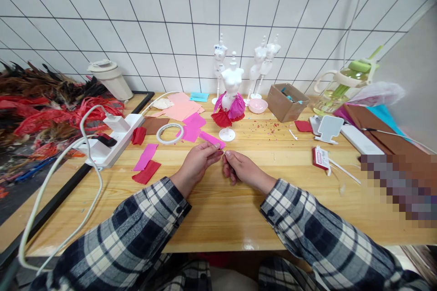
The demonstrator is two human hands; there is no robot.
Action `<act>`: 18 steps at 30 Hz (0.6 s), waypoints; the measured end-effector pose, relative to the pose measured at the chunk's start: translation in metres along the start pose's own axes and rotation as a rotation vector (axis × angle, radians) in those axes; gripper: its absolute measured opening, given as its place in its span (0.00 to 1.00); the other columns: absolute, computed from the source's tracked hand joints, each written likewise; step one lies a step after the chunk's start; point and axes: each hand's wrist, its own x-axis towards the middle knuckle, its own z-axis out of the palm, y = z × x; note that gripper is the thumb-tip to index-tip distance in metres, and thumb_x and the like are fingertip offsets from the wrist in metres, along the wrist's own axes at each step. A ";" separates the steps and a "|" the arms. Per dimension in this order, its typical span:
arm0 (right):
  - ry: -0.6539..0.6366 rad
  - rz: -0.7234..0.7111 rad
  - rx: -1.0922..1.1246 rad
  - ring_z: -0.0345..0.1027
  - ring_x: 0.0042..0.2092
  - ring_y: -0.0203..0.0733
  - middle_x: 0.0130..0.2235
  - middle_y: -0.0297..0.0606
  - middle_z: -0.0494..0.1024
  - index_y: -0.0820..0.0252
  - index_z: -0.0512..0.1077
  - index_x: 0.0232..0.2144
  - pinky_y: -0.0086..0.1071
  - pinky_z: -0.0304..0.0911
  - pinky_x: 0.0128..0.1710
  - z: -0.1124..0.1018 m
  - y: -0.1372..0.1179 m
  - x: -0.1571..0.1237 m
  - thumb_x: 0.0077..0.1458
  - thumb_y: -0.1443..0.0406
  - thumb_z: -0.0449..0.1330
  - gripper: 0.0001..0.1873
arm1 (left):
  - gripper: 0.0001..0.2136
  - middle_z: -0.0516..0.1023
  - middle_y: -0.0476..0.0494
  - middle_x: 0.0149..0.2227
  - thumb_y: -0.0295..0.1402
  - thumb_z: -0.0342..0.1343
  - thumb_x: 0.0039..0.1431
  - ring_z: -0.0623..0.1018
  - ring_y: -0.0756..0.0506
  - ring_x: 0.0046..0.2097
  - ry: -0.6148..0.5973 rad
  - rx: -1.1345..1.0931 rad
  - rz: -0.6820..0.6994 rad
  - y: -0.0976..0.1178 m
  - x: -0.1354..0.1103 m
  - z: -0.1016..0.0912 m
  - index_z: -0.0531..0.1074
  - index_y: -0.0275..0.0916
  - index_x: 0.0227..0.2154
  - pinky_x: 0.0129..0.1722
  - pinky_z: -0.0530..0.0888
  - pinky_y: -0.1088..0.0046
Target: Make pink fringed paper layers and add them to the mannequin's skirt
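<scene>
My left hand [197,162] and my right hand [241,168] meet fingertip to fingertip over the wooden table [218,218], both pinched on a tiny thin object I cannot make out. A strip of pink paper [211,139] lies just beyond the left fingers. Behind it stands a small white mannequin [231,82] wearing a pink and red fringed skirt [228,112]. Both sleeves are plaid.
Pink and red paper pieces [146,164], a tape roll [170,133] and a white power strip [111,138] lie left. Feathers [41,109] pile at far left. A cardboard box [287,101], a pink bowl [257,105], more mannequins [266,61] and a green bottle [344,84] stand behind.
</scene>
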 end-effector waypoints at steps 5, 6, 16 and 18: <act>0.006 -0.008 0.004 0.58 0.16 0.30 0.22 0.27 0.69 0.56 0.59 0.33 0.25 0.56 0.17 0.000 -0.001 0.000 0.66 0.49 0.42 0.20 | 0.13 0.78 0.46 0.30 0.35 0.70 0.42 0.77 0.49 0.35 0.013 0.003 -0.005 0.000 0.000 0.000 0.71 0.35 0.22 0.43 0.72 0.70; 0.006 -0.010 0.004 0.58 0.16 0.30 0.22 0.27 0.69 0.56 0.59 0.32 0.25 0.57 0.17 0.000 -0.001 0.000 0.66 0.49 0.42 0.20 | 0.13 0.78 0.46 0.30 0.35 0.70 0.42 0.77 0.49 0.35 0.014 0.005 -0.003 0.000 0.000 0.000 0.71 0.35 0.22 0.43 0.72 0.70; 0.023 0.003 0.039 0.55 0.17 0.30 0.21 0.27 0.67 0.56 0.60 0.32 0.25 0.62 0.18 0.000 0.000 0.001 0.66 0.50 0.44 0.18 | 0.14 0.77 0.46 0.29 0.35 0.71 0.42 0.77 0.49 0.35 0.017 0.020 0.002 0.000 -0.001 0.002 0.70 0.35 0.22 0.43 0.72 0.71; 0.024 0.008 0.044 0.55 0.17 0.30 0.21 0.27 0.67 0.56 0.60 0.32 0.25 0.62 0.17 0.000 -0.001 0.001 0.66 0.51 0.44 0.18 | 0.14 0.78 0.46 0.29 0.35 0.70 0.42 0.77 0.49 0.35 0.016 0.020 0.001 0.000 -0.001 0.001 0.70 0.35 0.22 0.43 0.72 0.71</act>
